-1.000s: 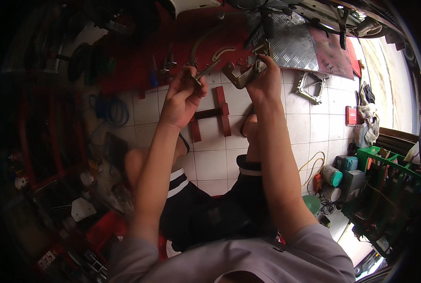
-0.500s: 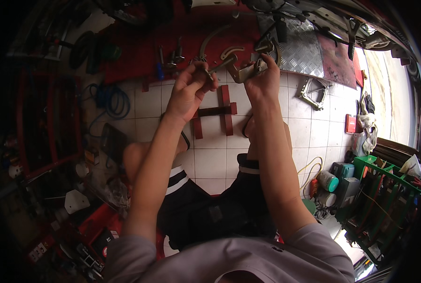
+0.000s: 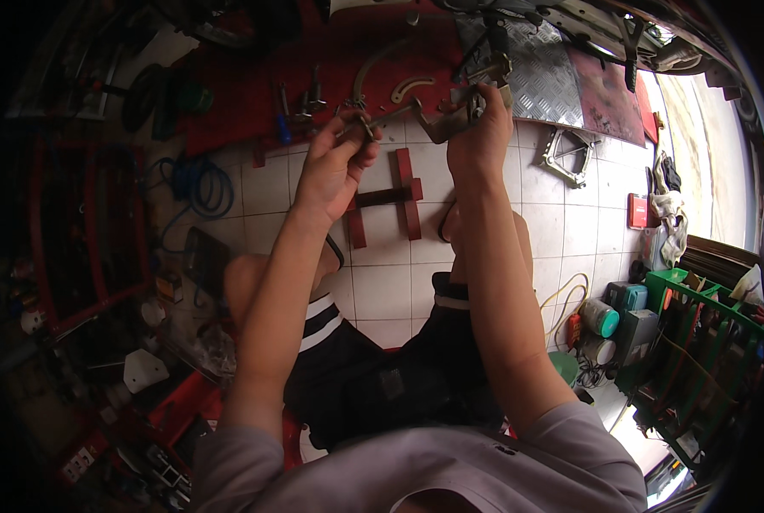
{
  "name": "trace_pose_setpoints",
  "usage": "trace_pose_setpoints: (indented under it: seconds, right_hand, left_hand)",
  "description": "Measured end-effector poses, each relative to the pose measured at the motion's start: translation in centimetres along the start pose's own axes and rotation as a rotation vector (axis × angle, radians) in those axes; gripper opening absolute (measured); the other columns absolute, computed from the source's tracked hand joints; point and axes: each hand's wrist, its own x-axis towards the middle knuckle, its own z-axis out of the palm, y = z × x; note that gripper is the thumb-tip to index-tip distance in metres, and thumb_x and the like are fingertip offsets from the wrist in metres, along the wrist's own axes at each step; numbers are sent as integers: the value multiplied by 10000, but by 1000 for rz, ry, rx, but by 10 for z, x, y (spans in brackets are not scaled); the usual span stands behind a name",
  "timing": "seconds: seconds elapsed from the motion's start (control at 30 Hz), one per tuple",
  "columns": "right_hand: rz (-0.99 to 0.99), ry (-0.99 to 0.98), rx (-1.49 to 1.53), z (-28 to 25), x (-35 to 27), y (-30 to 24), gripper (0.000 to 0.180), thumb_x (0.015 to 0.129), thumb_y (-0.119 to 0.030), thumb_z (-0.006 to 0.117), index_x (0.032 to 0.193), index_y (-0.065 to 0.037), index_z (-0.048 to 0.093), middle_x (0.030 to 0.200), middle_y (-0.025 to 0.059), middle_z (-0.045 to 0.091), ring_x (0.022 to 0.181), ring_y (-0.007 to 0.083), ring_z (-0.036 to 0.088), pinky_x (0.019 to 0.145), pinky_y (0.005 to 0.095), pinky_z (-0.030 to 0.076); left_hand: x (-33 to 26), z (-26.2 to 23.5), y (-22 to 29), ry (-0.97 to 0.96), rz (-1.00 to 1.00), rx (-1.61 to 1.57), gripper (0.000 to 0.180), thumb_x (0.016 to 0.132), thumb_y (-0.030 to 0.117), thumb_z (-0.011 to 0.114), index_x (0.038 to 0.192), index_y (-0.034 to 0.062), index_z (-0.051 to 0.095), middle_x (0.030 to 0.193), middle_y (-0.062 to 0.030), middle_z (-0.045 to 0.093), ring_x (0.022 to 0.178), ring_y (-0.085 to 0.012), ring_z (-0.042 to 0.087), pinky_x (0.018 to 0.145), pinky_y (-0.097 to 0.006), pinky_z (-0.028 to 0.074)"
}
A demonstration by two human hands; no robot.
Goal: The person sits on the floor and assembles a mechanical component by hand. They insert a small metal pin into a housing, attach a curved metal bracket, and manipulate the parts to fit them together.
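Observation:
My left hand point(image 3: 326, 175) is closed in a pinch on a thin metal rod point(image 3: 395, 114), its near end partly hidden by the fingers. From there the rod slants up toward a bent metal bracket point(image 3: 440, 128). My right hand point(image 3: 481, 141) grips this bracket, with the thumb and fingers covering part of it. Whether rod and bracket touch is not clear. Just beyond the hands, a curved slotted metal piece point(image 3: 412, 88) lies on a red platform point(image 3: 245, 90). Bolts point(image 3: 316, 92) and a blue-handled tool point(image 3: 283, 128) rest to its left.
Between my feet, a red H-shaped stand point(image 3: 409, 209) sits on the tiles. A metal frame point(image 3: 567, 161) lies at right, beyond it a green rack point(image 3: 698, 291). Coiled blue hose point(image 3: 200, 186) and a red cabinet point(image 3: 91, 222) stand left. Diamond plate point(image 3: 540, 81) covers part of the platform.
My left hand has shifted slightly left with the rod. The right hand and bracket have turned a little and moved slightly up. The whole view has drifted a little.

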Motion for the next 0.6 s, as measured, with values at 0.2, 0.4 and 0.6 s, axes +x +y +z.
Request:
trace_pose_setpoints:
  seconds: [0.2, 0.4, 0.6]
  right_hand:
    - [27, 13, -35, -4, 2, -1, 264, 794, -87, 578, 1032, -75, 463, 921, 68, 534, 706, 187, 562, 563, 309, 486]
    - [59, 22, -6, -3, 5, -1, 270, 790, -99, 587, 1022, -75, 452, 919, 73, 534, 698, 197, 559, 549, 307, 483]
    - [-66, 7, -31, 2, -1, -1, 283, 799, -93, 589, 1034, -67, 435, 931, 77, 532, 709, 186, 557, 562, 307, 487]
  left_hand:
    - [-5, 11, -7, 52, 60, 158, 288, 906, 25, 506, 1185, 34, 577, 962, -95, 646, 752, -112, 602, 672, -230, 483]
    - [-9, 15, -5, -44, 135, 247, 313, 933, 153, 521, 1204, -2, 550, 984, -98, 643, 805, -106, 610, 701, -214, 477]
    - [-10, 8, 3, -94, 25, 268, 342, 938, 265, 547, 1153, 0, 575, 959, -100, 646, 768, -110, 612, 657, -210, 478]
